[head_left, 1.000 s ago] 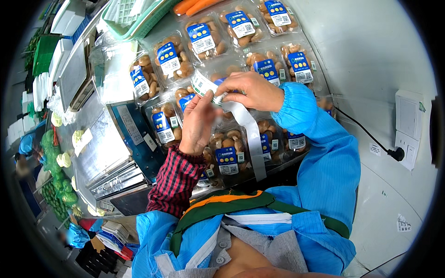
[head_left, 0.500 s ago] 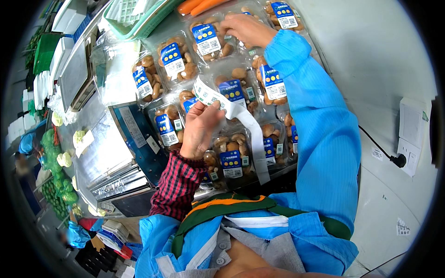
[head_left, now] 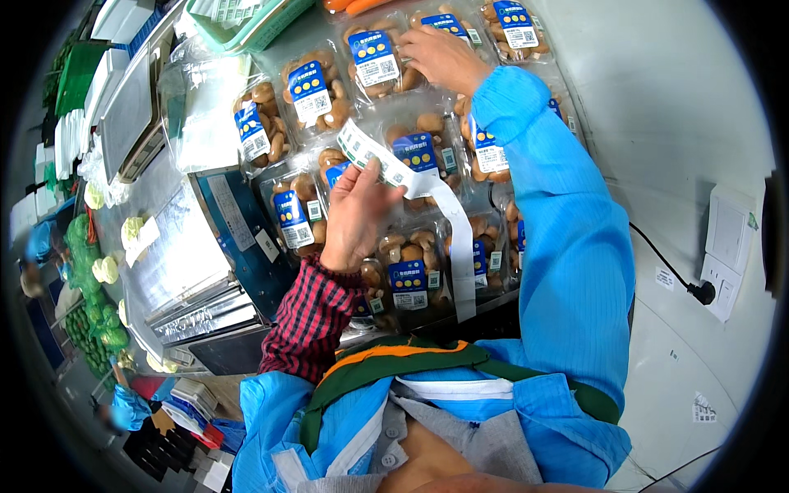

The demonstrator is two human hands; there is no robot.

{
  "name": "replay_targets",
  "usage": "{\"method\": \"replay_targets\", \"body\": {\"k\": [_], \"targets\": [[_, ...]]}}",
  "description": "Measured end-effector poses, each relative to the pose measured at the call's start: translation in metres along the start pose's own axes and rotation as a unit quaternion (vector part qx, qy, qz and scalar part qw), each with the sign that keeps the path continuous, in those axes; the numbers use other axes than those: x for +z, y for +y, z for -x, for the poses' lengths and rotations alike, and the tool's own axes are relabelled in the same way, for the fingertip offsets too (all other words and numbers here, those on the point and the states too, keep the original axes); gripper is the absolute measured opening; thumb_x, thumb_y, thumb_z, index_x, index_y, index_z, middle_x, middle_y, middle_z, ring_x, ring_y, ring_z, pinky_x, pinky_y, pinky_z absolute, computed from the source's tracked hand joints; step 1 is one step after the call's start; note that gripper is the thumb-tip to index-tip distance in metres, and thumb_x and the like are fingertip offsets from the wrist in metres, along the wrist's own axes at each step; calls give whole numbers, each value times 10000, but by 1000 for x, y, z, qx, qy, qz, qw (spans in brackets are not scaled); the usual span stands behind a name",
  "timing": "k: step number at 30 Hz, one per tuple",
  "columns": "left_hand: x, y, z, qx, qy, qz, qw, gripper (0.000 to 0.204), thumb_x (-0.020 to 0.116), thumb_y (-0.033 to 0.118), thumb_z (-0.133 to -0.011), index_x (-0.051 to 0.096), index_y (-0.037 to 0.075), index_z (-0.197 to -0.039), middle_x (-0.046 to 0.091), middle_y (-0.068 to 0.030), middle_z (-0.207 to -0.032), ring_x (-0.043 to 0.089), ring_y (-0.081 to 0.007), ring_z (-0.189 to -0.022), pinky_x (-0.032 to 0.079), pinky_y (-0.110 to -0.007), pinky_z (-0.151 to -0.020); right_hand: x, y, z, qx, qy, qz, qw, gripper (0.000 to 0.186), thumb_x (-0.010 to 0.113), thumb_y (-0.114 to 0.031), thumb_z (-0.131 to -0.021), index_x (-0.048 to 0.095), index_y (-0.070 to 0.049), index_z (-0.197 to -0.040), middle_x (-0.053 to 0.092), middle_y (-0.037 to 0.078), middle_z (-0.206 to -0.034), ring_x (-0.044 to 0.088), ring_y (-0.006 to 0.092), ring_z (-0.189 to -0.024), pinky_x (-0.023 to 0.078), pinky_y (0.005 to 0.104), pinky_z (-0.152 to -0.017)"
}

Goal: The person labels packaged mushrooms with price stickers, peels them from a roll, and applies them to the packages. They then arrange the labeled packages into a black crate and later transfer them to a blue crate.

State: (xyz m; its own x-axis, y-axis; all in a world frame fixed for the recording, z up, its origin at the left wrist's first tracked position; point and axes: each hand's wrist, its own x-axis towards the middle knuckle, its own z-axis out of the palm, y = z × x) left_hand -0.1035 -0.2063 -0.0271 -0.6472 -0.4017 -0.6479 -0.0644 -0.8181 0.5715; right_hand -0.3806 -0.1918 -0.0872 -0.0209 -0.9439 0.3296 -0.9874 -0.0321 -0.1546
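Note:
My left hand (head_left: 355,215) is closed on a white strip of printed labels (head_left: 370,152), whose long tail trails down over the mushroom packs. My right hand (head_left: 444,57) is at the back rows, its fingers curled at the edge of a clear pack of brown mushrooms (head_left: 378,74) and a neighbouring pack (head_left: 436,20); whatever is between the fingertips I cannot make out. Rows of similar packs, each with a blue-and-white label, lie around both hands, including one (head_left: 411,275) below the strip.
Carrots (head_left: 362,4) and a mint basket (head_left: 238,33) are at the back. A steel machine (head_left: 189,263) stands left, with cabbages (head_left: 131,234) and green net bags (head_left: 90,304) beyond. A wall socket (head_left: 723,287) with a plug and cable is right. A co-worker's blue sleeve (head_left: 130,407) shows lower left.
My right hand has left the label strip and moved up to the back packs, shifting slightly left most recently. My left hand still holds the strip.

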Motion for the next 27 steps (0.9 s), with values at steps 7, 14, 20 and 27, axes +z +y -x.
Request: {"method": "replay_targets", "body": {"k": [7, 14, 20, 27], "targets": [[-13, 5, -1, 48, 65, 35, 996, 124, 600, 219, -917, 602, 94, -919, 601, 5, -713, 607, -119, -584, 452, -226, -469, -62, -103, 23, 72, -169, -497, 848, 377, 712, -176, -773, 627, -48, -1117, 667, 137, -956, 641, 253, -840, 499, 347, -777], [-20, 6, 8, 43, 24, 44, 998, 122, 577, 216, -929, 608, 99, -943, 592, 25, -713, 569, -81, -592, 447, -211, -507, -74, -130, 26, 73, -161, -464, 868, 189, 662, -75, -801, 672, -59, -990, 670, 102, -938, 632, 210, -882, 493, 359, -746], [-53, 8, 10, 89, 61, 97, 989, 76, 597, 127, -912, 615, 64, -950, 624, 24, -834, 553, -46, -686, 462, -184, -595, -43, -98, -21, 107, -52, -485, 867, 141, 628, -43, -819, 633, -26, -959, 647, 101, -847, 623, 195, -798, 495, 316, -712], [-58, 7, 28, 59, 60, 85, 993, 141, 602, 57, -889, 601, 41, -1029, 652, -34, -996, 618, -89, -836, 530, -212, -743, 8, -70, -81, 22, -110, -205, 972, 265, 609, -39, -826, 510, -72, -1069, 633, 156, -893, 612, 348, -873, 469, 453, -724]]}}
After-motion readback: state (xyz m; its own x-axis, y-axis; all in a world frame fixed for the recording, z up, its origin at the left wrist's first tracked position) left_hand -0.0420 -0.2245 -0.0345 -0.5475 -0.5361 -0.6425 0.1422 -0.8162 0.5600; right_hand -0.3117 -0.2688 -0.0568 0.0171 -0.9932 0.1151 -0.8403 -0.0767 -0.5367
